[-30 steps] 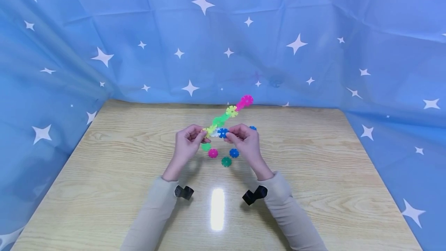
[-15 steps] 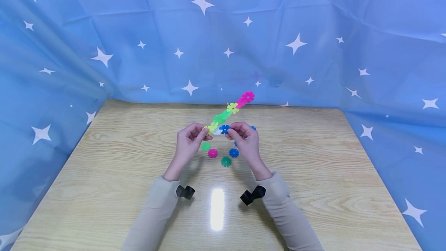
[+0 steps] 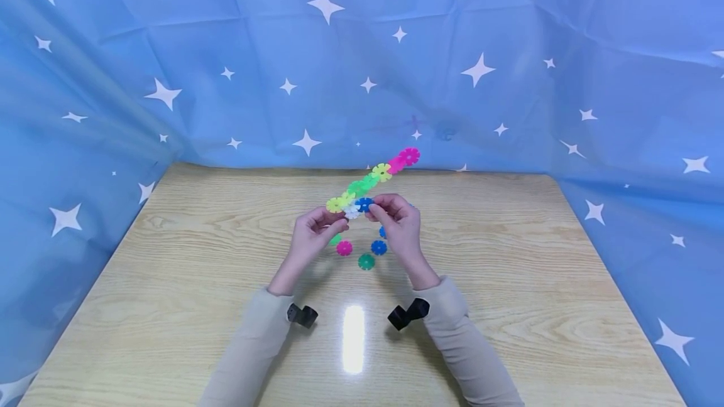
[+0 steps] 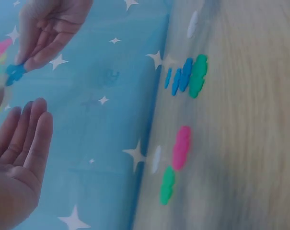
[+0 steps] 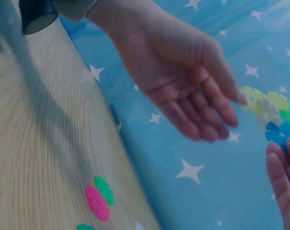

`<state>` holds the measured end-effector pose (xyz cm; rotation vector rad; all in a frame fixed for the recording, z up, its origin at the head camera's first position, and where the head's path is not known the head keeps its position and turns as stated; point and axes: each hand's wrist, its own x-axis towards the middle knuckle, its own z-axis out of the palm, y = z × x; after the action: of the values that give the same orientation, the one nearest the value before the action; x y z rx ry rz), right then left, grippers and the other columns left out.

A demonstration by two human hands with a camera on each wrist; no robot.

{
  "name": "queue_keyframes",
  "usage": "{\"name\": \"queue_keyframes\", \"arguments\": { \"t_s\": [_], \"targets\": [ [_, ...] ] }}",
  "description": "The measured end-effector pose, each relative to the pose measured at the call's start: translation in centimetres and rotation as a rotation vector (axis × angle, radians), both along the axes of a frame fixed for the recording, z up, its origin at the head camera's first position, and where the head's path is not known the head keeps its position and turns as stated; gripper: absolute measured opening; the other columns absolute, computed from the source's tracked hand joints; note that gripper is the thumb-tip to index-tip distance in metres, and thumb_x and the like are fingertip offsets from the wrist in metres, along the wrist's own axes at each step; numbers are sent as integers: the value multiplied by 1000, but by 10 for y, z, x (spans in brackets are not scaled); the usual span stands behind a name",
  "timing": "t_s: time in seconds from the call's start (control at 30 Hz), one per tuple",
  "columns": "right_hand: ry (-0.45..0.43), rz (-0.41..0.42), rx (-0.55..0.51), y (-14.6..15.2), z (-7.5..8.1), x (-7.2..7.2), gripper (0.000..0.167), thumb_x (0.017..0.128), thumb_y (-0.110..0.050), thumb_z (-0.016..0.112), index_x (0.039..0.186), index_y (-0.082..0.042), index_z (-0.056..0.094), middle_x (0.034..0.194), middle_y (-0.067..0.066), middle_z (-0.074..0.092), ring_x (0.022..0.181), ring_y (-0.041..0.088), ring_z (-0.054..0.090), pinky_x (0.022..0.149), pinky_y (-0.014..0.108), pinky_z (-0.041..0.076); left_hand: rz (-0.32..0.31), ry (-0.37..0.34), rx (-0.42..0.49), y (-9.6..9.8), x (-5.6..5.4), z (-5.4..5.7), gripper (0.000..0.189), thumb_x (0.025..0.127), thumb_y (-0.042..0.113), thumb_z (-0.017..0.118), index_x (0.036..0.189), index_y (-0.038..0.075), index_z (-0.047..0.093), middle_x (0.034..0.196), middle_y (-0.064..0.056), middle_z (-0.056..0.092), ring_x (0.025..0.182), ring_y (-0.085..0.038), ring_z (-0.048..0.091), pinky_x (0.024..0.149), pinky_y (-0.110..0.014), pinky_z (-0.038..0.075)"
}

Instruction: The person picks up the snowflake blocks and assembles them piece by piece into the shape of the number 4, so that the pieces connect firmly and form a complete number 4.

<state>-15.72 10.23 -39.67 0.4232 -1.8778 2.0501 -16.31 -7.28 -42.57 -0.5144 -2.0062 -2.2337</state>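
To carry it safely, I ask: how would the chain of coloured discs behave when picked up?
The chain is probably stiff: held near one end by the right hand, it shows no obvious droop. Likely light too: its discs look thin.

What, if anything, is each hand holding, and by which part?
The right hand pinches the blue disc by its outer edge. The left hand grips nothing; whether it touches the chain is unclear.
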Motion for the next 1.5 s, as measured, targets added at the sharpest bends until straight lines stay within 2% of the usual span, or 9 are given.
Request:
{"name": "queue_keyframes", "arguments": {
  "t_s": [0.13, 0.37, 0.57, 0.63, 0.83, 1.0, 1.13, 1.33, 1.5],
  "targets": [
    [12, 9, -36, -4, -9, -5, 13, 86, 8, 61, 93, 18, 58, 76, 11, 67, 66, 8, 65, 66, 23, 58, -13, -50, 83, 7, -1, -3, 22, 86, -8, 61, 103, -20, 56, 91, -12, 70, 77, -9, 68, 76, -29, 58],
    [-6, 28, -75, -17, -13, -5, 15, 86, 6, 62, 93, 18, 59, 78, 3, 67, 67, 9, 65, 64, 23, 58, 43, -67, 183, 17, -1, 0, 19, 88, -5, 60, 101, -19, 59, 82, 3, 70, 76, -9, 68, 74, -29, 59],
    [-46, 48, -79, -23, -12, -4, 15, 85, 6, 63, 95, 17, 61, 80, 4, 67, 68, 9, 65, 65, 23, 58, 98, -63, 209, 17, -2, -3, 16, 86, -8, 60, 97, -20, 60, 77, 6, 70, 71, -8, 68, 71, -27, 59],
    [-62, 54, -53, -22, -12, -5, 15, 85, 7, 63, 96, 17, 62, 84, 10, 68, 69, 9, 64, 66, 23, 58, 111, -65, 221, 16, -3, -4, 16, 86, -9, 60, 97, -20, 61, 77, 5, 70, 70, -8, 68, 70, -27, 59],
    [-146, 56, 101, -8, -20, -10, 20, 86, 4, 64, 103, 13, 63, 98, 28, 63, 75, 8, 62, 69, 22, 57, 123, -77, 290, 12, -2, -3, 15, 85, -11, 60, 89, 1, 69, 77, 3, 71, 68, -9, 68, 70, -27, 59],
    [-219, -88, 218, 18, -35, -28, 18, 84, 1, 67, 101, 7, 66, 97, 22, 66, 77, 6, 60, 67, 15, 53, 128, -74, 317, 7, -3, -2, 30, 84, -12, 60, 80, 16, 71, 74, 2, 70, 66, -9, 68, 70, -26, 59],
    [-308, -180, 362, 43, -47, -46, 21, 84, 0, 67, 105, 4, 66, 102, 21, 65, 88, 18, 60, 73, 20, 51, 141, -90, 311, 4, -4, -2, 32, 84, -13, 59, 78, 16, 71, 72, 1, 70, 65, -9, 68, 69, -27, 59],
    [-446, -203, 701, 68, -59, -64, 37, 87, -3, 63, 123, 6, 56, 124, 23, 54, 115, 34, 49, 97, 44, 46, 148, -86, 325, 2, -5, -2, 30, 84, -13, 59, 77, 14, 70, 70, 0, 70, 65, -10, 68, 68, -28, 59],
    [-474, -199, 913, 77, -66, -73, 42, 87, -6, 64, 124, 10, 54, 124, 27, 49, 118, 39, 44, 99, 47, 43, 151, -70, 331, 1, -4, -1, 30, 84, -13, 59, 78, 14, 70, 71, 0, 70, 65, -10, 68, 68, -28, 59]
  ]
}}
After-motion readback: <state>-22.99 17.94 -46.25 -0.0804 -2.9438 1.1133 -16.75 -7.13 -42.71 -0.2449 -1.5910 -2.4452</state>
